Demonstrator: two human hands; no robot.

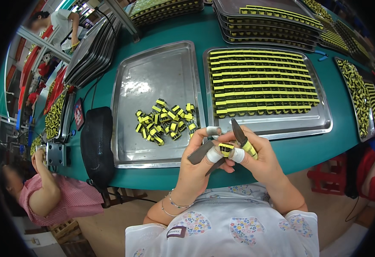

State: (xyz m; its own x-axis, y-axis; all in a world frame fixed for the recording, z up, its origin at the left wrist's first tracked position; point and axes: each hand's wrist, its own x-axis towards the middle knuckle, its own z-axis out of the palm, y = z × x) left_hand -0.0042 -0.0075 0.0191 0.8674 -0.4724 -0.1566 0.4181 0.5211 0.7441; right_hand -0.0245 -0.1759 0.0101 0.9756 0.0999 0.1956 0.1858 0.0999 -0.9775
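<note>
You pinch one part (226, 148) between taped thumbs (214, 155), seemingly to steady it, left hand (192, 171) also gripping a strip (199, 153), right hand (265, 162) a tool (239, 133).

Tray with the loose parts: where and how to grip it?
Probably by its near rim, left of the left hand, coming from the person's side: that raised edge is exposed there, while the filled tray lies close on its right and the black case on its left.
</note>
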